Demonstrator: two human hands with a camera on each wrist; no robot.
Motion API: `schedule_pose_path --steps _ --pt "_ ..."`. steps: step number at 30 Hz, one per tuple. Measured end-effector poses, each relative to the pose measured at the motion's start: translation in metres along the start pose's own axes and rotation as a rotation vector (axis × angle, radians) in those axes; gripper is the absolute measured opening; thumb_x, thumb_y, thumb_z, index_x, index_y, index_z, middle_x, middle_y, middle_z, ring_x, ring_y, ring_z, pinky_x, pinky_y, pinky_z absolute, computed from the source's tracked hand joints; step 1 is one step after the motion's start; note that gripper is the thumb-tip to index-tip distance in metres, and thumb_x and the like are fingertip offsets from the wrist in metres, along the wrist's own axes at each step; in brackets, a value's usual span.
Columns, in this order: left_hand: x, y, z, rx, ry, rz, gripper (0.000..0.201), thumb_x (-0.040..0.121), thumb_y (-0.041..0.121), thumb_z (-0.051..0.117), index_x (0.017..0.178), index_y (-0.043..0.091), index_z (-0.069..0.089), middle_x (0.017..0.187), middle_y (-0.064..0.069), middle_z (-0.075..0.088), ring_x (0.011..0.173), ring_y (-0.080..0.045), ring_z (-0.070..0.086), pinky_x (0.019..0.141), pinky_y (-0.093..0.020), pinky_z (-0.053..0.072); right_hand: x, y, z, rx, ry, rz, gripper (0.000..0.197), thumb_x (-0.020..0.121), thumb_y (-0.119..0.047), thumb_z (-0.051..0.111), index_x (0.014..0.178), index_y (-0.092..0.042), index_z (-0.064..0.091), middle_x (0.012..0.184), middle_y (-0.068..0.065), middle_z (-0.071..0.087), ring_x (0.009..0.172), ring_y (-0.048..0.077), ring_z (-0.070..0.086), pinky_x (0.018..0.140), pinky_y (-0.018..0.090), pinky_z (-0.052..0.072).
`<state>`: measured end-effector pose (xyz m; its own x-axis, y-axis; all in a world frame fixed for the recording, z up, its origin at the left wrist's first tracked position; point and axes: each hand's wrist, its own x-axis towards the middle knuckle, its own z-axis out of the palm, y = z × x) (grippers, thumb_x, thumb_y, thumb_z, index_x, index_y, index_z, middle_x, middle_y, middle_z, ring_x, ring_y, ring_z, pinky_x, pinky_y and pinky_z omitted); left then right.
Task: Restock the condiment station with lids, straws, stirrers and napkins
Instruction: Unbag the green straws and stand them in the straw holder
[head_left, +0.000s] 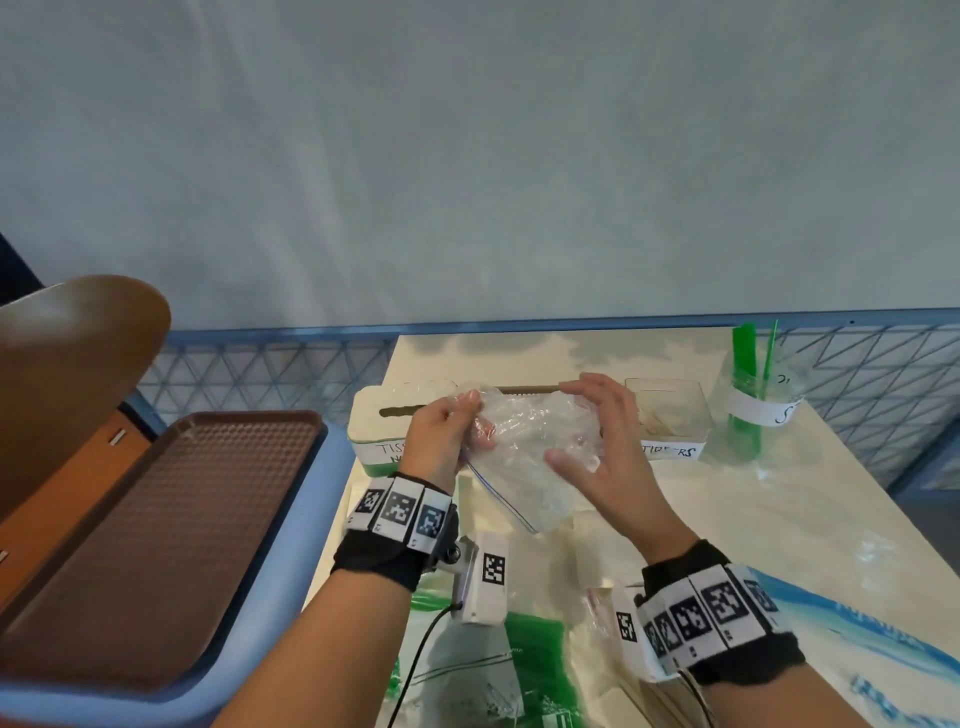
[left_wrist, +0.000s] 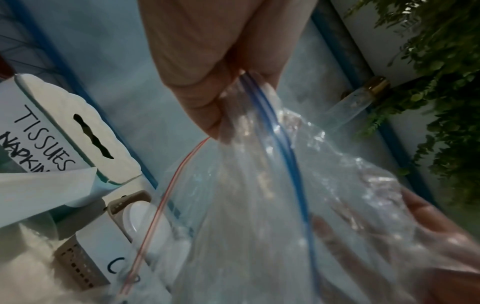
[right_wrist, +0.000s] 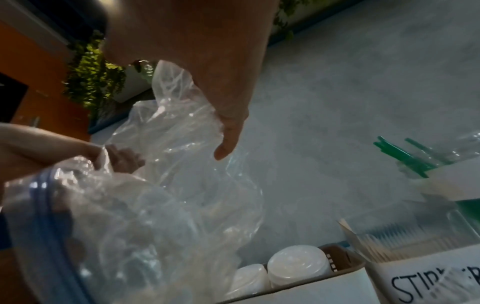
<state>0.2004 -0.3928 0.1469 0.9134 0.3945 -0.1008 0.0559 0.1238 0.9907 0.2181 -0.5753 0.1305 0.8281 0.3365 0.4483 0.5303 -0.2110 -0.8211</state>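
1. A clear zip bag (head_left: 524, 452) is held up between both hands in the middle of the head view, above the row of containers on the white surface (head_left: 753, 499).
2. The left hand (head_left: 441, 426) has its grip clamped on the bag's zip edge: in the left wrist view the thumb and fingers (left_wrist: 207, 98) pinch the blue seal line.
3. The right hand (head_left: 608, 441) has its grip around the crumpled far side of the bag, thumb on the near face and fingers curled over the top; the right wrist view shows the thumb (right_wrist: 228, 131) pressed against the plastic.
4. What the bag contains cannot be told; it looks wrinkled and mostly see-through.
5. Below the bag, white lids (right_wrist: 298, 265) stand on edge in a beige bin (right_wrist: 345, 261), seen at the lower middle of the right wrist view.
6. A white box labelled "TISSUES NAPKINS" (left_wrist: 70, 131) sits at the left of that row.
7. A clear box labelled for stirrers (head_left: 670, 415), with wooden sticks inside, sits to the right of the bin.
8. Furthest right in the head view, a clear cup (head_left: 753, 410) holds green straws (head_left: 745, 384).
9. A brown tray (head_left: 156, 530) lies on a blue chair at the lower left of the head view.
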Motion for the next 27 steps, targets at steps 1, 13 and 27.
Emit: schedule_pose_path --steps 1,13,27 --pt "-0.001 0.001 0.000 -0.021 -0.004 -0.005 0.023 0.094 0.023 0.053 0.079 0.008 0.062 0.068 -0.008 0.062 0.061 -0.020 0.060 0.067 -0.034 0.048 -0.001 0.002 0.002 -0.063 -0.012 -0.019 0.055 0.071 -0.044 0.072 0.120 -0.034 0.047 0.132 -0.007 0.034 0.122 -0.001 0.037 0.099 0.010 0.037" --pt "0.008 0.003 -0.032 0.020 -0.036 -0.083 0.012 0.088 0.008 0.059 0.077 0.007 0.061 0.065 -0.003 0.055 0.050 -0.008 0.051 0.049 -0.014 0.049 0.021 0.008 -0.028 -0.115 0.549 0.120 0.017 0.093 -0.018 0.054 0.092 -0.012 0.069 0.098 0.002 0.056 0.081 0.006 0.055 0.074 0.005 0.043" --pt "-0.001 0.034 -0.004 0.886 -0.307 0.616 0.066 0.072 0.046 0.073 0.130 0.026 0.048 0.130 0.010 0.053 0.118 -0.003 0.044 0.107 -0.031 0.028 0.044 -0.026 0.006 -0.056 0.231 -0.073 0.018 0.092 -0.031 0.053 0.083 -0.022 0.066 0.084 -0.005 0.062 0.075 0.020 0.062 0.072 0.032 0.053"
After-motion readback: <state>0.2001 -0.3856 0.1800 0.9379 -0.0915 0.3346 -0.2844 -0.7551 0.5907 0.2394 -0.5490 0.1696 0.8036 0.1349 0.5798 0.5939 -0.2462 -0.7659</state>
